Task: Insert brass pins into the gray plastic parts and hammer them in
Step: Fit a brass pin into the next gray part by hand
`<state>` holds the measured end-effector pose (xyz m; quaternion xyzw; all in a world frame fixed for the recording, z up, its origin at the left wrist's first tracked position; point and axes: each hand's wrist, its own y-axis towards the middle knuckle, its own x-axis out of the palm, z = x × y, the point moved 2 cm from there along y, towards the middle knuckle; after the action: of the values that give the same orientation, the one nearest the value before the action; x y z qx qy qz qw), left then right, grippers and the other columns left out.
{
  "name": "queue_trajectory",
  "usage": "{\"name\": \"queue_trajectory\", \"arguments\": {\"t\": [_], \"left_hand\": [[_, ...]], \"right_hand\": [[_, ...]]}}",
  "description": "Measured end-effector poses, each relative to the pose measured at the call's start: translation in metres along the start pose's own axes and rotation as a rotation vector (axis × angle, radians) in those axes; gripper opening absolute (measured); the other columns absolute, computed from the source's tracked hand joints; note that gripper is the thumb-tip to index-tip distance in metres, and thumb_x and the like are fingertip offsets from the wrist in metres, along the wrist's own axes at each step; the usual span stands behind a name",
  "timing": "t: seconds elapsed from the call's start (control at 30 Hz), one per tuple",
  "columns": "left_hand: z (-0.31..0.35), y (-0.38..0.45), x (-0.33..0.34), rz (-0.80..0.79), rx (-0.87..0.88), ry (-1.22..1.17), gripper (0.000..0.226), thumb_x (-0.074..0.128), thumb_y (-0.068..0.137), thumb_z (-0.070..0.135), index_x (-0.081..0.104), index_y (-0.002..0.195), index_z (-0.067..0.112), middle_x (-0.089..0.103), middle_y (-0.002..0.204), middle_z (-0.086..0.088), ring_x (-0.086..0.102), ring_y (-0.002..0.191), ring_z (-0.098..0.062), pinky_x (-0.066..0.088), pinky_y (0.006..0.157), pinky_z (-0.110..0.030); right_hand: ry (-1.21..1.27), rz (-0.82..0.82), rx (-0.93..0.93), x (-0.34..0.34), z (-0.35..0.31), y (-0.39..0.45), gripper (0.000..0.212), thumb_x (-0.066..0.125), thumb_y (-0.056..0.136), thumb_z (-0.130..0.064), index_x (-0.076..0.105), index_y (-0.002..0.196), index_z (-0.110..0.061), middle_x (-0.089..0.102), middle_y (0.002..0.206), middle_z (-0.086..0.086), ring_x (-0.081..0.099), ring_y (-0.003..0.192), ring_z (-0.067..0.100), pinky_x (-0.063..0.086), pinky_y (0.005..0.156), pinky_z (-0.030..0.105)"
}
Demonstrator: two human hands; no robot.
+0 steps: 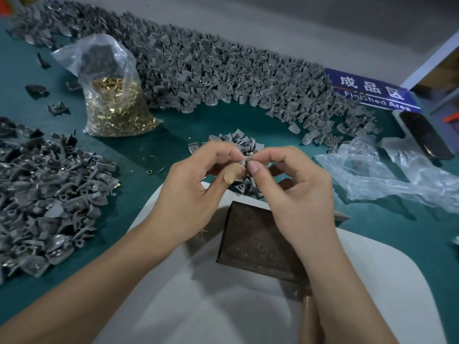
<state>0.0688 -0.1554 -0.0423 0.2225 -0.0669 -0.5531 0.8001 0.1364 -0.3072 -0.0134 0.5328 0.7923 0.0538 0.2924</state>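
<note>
My left hand, with a plaster on its thumb, pinches a small gray plastic part above the table. My right hand meets it from the right, its thumb and forefinger pinched at the same part; whether they hold a brass pin is too small to tell. Below the hands a dark rusty metal block lies on a white board. A wooden hammer handle pokes out under my right forearm. A clear bag of brass pins stands at the left.
A small heap of gray parts lies just behind my hands. A long heap runs along the back, another heap at the left. Crumpled clear plastic bags, a phone and a blue sign are at the right.
</note>
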Motion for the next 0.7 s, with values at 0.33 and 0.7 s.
{"name": "queue_trajectory", "arguments": {"t": [0.33, 0.7], "left_hand": [[-0.001, 0.0, -0.001, -0.006, 0.039, 0.065, 0.019, 0.065, 0.098, 0.014, 0.063, 0.107, 0.03, 0.072, 0.096, 0.011, 0.072, 0.092, -0.017, 0.059, 0.081, -0.035], [0.007, 0.0, -0.002, 0.015, 0.1, 0.087, 0.015, 0.065, 0.099, 0.017, 0.063, 0.108, 0.028, 0.07, 0.093, 0.014, 0.072, 0.088, -0.01, 0.056, 0.077, -0.023]], "right_hand": [[-0.211, -0.079, -0.157, -0.006, -0.004, 0.002, 0.011, 0.076, 0.09, -0.009, 0.075, 0.091, -0.02, 0.065, 0.089, -0.015, 0.063, 0.084, 0.011, 0.041, 0.07, 0.013], [0.035, -0.095, -0.051, -0.007, -0.003, 0.002, 0.014, 0.077, 0.088, -0.003, 0.079, 0.09, -0.017, 0.072, 0.084, -0.007, 0.068, 0.08, 0.019, 0.049, 0.073, 0.018]]}}
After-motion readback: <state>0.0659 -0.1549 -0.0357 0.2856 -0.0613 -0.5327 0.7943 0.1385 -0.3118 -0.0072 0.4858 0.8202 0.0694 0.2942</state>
